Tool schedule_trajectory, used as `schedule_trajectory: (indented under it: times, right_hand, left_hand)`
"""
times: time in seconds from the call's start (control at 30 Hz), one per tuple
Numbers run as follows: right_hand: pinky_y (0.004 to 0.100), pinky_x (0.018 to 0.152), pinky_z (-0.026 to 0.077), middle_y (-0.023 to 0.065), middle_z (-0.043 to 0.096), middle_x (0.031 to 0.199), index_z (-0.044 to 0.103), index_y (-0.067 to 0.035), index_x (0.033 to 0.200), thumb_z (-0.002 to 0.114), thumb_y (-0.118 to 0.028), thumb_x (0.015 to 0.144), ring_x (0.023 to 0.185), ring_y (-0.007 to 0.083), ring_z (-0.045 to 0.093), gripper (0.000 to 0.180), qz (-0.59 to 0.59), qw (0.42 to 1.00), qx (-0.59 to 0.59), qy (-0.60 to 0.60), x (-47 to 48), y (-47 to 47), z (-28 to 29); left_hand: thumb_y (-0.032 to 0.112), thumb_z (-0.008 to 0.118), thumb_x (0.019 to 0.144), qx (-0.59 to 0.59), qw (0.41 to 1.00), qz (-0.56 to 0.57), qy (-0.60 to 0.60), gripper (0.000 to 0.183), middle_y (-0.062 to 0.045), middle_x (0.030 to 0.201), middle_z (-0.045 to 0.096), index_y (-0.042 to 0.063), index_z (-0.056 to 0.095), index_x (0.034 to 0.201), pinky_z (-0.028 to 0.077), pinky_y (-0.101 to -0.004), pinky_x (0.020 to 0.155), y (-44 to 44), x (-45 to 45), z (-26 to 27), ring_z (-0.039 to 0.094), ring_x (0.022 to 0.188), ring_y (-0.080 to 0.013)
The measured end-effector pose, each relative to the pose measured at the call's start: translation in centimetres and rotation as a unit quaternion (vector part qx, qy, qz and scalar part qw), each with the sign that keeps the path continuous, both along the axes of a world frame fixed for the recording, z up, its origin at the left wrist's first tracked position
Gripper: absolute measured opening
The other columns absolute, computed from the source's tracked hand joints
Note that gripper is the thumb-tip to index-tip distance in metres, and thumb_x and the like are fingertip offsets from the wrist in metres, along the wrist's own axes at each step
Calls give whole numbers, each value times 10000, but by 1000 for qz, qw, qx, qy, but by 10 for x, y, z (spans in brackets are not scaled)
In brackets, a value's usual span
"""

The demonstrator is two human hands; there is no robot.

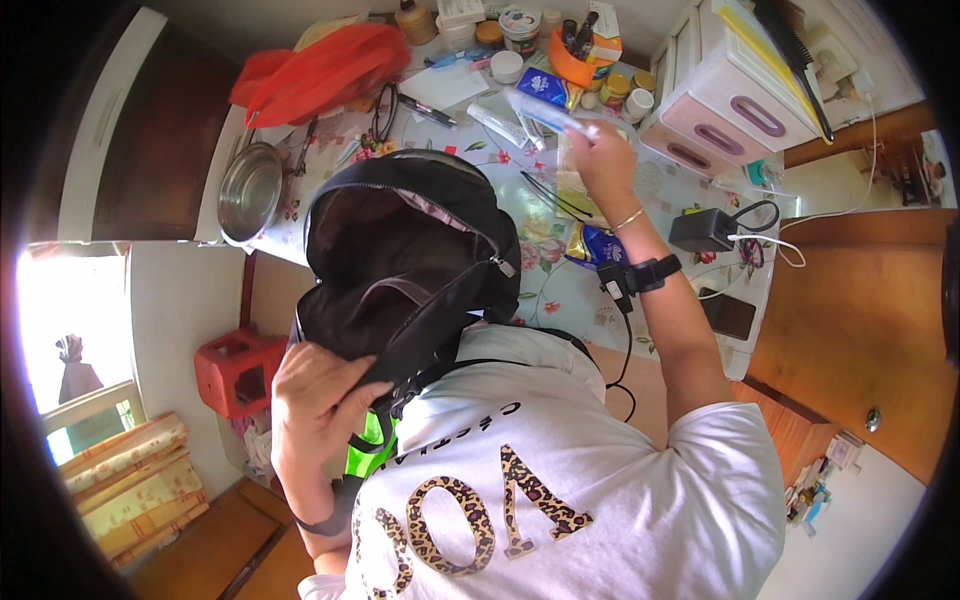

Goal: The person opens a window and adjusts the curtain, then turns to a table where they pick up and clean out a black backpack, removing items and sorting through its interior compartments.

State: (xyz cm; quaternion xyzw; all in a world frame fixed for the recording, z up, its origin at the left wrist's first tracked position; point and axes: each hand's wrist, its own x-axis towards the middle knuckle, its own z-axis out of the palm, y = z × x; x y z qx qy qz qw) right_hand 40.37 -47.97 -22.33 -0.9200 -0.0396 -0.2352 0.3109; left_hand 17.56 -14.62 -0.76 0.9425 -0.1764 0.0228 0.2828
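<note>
My left hand (322, 390) grips the near edge of a black backpack (495, 225), which gapes unzipped on the front of the table; its dark interior shows an inner pocket. Up and to the right, my right hand (604, 161) holds a thin, pale blue and white item (551, 114), blurred, its kind unclear. Beneath that item lie white tubes (496, 124) on the floral tablecloth. A blue tissue pack (550, 88) rests just behind. Another blue tissue pack (592, 244) is beside my right wrist, near black cords (555, 193).
A red plastic bag (322, 75) and a metal bowl (251, 193) are at the left. Jars and an orange container (576, 60) line the back. White drawers (735, 112) stand at the right, with a black power adapter (701, 229) and a phone (726, 313) nearer. A red stool (240, 371) is at lower left.
</note>
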Motion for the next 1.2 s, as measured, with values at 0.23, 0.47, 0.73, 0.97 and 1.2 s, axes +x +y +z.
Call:
schedule_trajectory:
  times: [0.23, 0.47, 0.73, 0.97, 1.2]
  right_hand:
    - [279, 583, 502, 73, 725, 820, 731, 18, 978, 746, -180, 816, 664, 116, 648, 256, 19, 888, 408, 209, -11, -23, 23]
    - [221, 517, 371, -12, 652, 815, 678, 3, 1074, 772, -162, 832, 618, 53, 527, 308, 23, 830, 462, 313, -37, -35, 43]
    - [317, 931, 498, 140, 657, 1186, 581, 82, 1239, 663, -73, 891, 1071, 209, 641, 390, 71, 794, 563, 218, -60, -43, 72]
    - [336, 980, 468, 112, 612, 1266, 540, 41, 1307, 601, -134, 969, 1123, 192, 600, 385, 173, 759, 603, 172, -85, -22, 106]
    - [270, 907, 461, 67, 660, 1148, 573, 42, 1247, 631, -136, 954, 1013, 123, 600, 348, 190, 865, 343, 312, -63, -53, 61]
  left_hand:
    - [114, 752, 783, -19, 997, 54, 56, 183, -158, 740, 669, -28, 709, 891, 491, -337, 644, 11, 47, 6, 638, 662, -275]
    - [170, 738, 843, -93, 978, 75, 170, 260, -100, 838, 699, -44, 698, 986, 496, -283, 744, 6, 89, -5, 610, 759, -124]
    - [430, 921, 439, 106, 987, -58, 107, 1345, -164, 1379, 449, 160, 229, 1560, 278, -464, 1125, 14, 72, 3, 400, 1320, -352]
    - [265, 854, 615, 150, 988, 3, -22, 953, -161, 1408, 472, 162, 444, 1469, 309, -485, 1118, 27, 33, -8, 462, 1297, -337]
    - [167, 699, 884, -80, 979, 175, 59, 252, -124, 862, 725, -32, 705, 1039, 517, -266, 760, 43, 44, -28, 670, 771, -142]
